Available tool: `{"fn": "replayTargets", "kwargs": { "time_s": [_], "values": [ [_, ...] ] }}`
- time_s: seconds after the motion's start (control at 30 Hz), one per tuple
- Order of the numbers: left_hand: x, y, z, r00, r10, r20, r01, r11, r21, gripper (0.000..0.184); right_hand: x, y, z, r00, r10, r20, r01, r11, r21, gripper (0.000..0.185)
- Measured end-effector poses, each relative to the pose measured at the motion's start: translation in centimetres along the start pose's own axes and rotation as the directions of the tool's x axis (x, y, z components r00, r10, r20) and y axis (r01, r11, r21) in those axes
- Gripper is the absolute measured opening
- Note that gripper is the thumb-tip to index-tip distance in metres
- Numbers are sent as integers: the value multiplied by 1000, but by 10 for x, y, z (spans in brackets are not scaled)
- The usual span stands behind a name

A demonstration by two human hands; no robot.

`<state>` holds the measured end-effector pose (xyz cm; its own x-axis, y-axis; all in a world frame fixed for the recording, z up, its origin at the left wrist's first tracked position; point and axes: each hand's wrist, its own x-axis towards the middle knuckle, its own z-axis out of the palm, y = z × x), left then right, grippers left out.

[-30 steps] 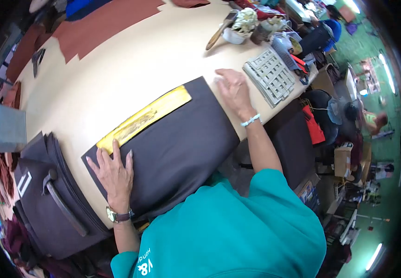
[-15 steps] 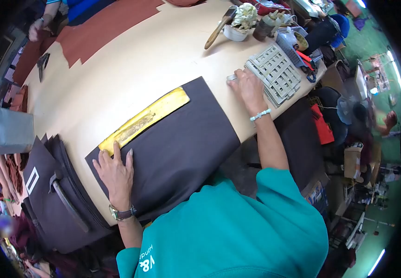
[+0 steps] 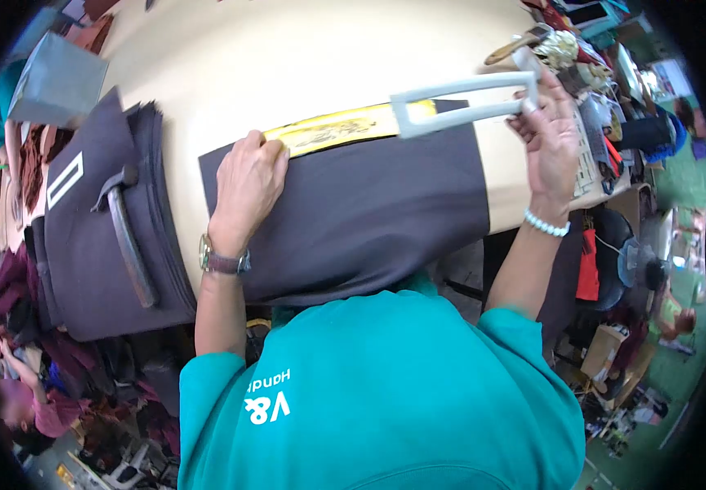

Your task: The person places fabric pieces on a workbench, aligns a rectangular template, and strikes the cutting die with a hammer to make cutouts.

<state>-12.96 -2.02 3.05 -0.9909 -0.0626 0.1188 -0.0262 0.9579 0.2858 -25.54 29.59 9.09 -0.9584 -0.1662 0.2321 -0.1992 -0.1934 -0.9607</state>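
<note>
We begin at the right hand [image 3: 550,135]: thumb and fingers are closed on one end of a pale grey open frame [image 3: 451,121], the palm partly turned up. The frame's other end overlaps the right end of a yellow strip [image 3: 337,131]; it looks raised, though we cannot tell whether it touches. The left hand [image 3: 251,184] is bent over the strip's left end, knuckles up and fingers narrowed; we cannot tell whether it pinches the strip or only presses on it. Beneath lies a dark sheet [image 3: 353,204], spread on the table [image 3: 328,49], the strip along its far edge. Progress, as we judge it: sheet and strip are laid out, the frame is in hand and not yet released, so the arranging appears unfinished. We note no cut or mark on the exposed part of the sheet. Further left, a pile of dark sheets [image 3: 88,261] carries a hammer [image 3: 130,245] and a white rectangular outline [image 3: 65,181], both apart from the hands. At the far right, a brush [image 3: 516,47] lies beyond the right fingers.
</note>
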Motion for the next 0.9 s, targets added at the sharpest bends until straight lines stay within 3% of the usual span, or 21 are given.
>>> {"fn": "replayTargets", "kwargs": {
  "time_s": [0.07,0.13,0.23,0.3,0.4,0.63,0.9],
  "values": [
    [3,-13,1,999,-39,11,40,985,-168,20,-17,30,20,992,118,43,-123,982,143,35],
    [4,-25,3,999,-47,-12,40,944,-328,19,-34,41,50,956,292,-20,-288,950,120,27],
    [2,-36,5,995,-87,39,95,890,-446,21,-49,55,63,894,446,51,-446,895,-12,23],
    [1,-40,8,996,-85,28,87,855,-510,22,-56,60,70,883,467,40,-461,881,-110,23],
    [-1,-35,5,985,-141,104,175,824,-538,23,-60,72,72,878,479,-15,-469,853,-231,22],
    [-8,-32,7,999,-39,20,44,913,-405,45,-58,78,78,864,494,-100,-497,800,-337,22],
    [-10,-27,8,998,-68,16,68,918,-392,47,-57,78,79,857,500,-128,-510,784,-353,21]
  ]
}}
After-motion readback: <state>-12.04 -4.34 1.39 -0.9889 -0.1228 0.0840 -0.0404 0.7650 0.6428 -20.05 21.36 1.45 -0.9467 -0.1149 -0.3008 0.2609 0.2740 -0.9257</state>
